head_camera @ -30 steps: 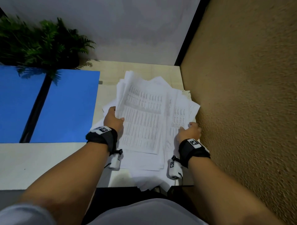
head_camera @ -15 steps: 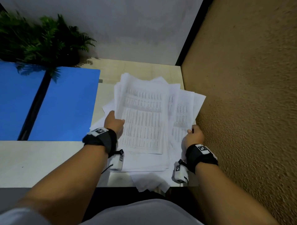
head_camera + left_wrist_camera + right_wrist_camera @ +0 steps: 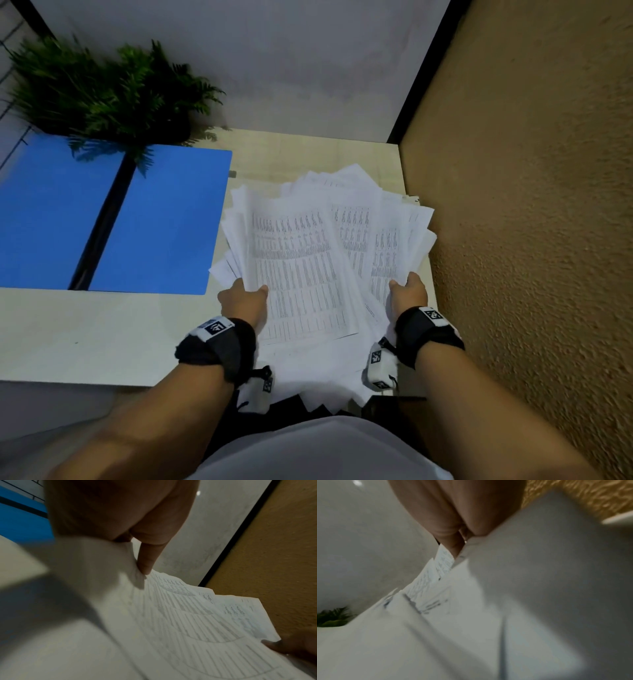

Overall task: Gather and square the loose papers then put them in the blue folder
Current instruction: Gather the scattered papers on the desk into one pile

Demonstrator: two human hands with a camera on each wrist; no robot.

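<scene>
A fanned, uneven stack of white printed papers [image 3: 308, 267] lies at the right end of the desk, with its near edge hanging over the desk's front. My left hand [image 3: 245, 299] grips the stack's left side, thumb on top of the sheets [image 3: 197, 622]. My right hand [image 3: 409, 289] grips the right side, thumb on top and fingers under the papers [image 3: 436, 601]. The blue folder [image 3: 161, 222] lies open and flat on the desk to the left of the papers, with a black spine down its middle.
A green fern-like plant [image 3: 102, 92] stands at the back left, overhanging the folder. A rough tan wall [image 3: 531, 240] runs close along the right of the papers. A grey partition [image 3: 274, 68] closes the back. The pale desk [image 3: 85, 335] extends to the left front.
Both hands have slid nearer along the stack's sides. The sheets have fanned out more toward the far right, and the top sheet has tilted.
</scene>
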